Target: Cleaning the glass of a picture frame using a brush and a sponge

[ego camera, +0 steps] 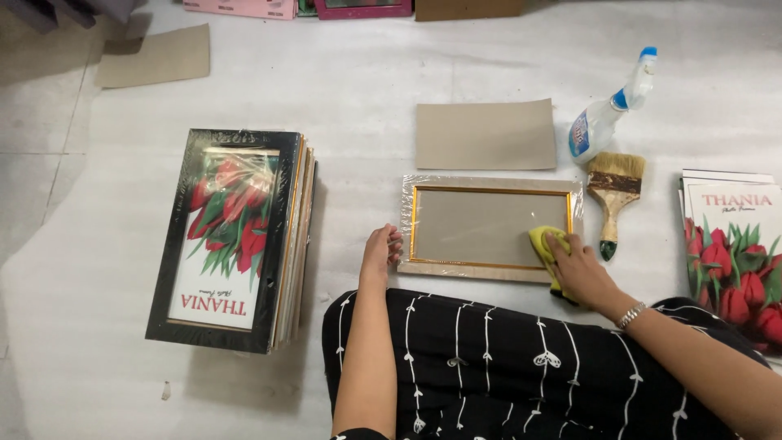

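you're sitting on the floor [456, 73], which is covered with a white sheet, wiping the glass of a pale picture frame [489, 226] with a gold inner edge; it's lying flat right in front of your knees, still partly in clear wrap. your right hand [577, 269] is pressing a folded yellow cloth [544, 242] onto the lower right corner of the glass, fingers flat over it. your left hand [381, 253] is holding nothing, fingers curled loosely and bracing the frame's left edge.

to do this well, i'd say: be keeping that left hand firm so the frame isn't sliding, be wiping in straight overlapping passes from the corner across, and be staying off the gold edge so the cloth isn't snagging the wrap. keep pressure light, glass may flex.

around you: a brown backing board [485, 134] is lying just beyond the frame, a spray bottle [611, 110] and a wide paintbrush [615, 195] are lying to its right, near but apart. a stack of black frames [232, 236] with red tulip prints is sitting well to the left, more tulip print sheets [733, 253] at far right.
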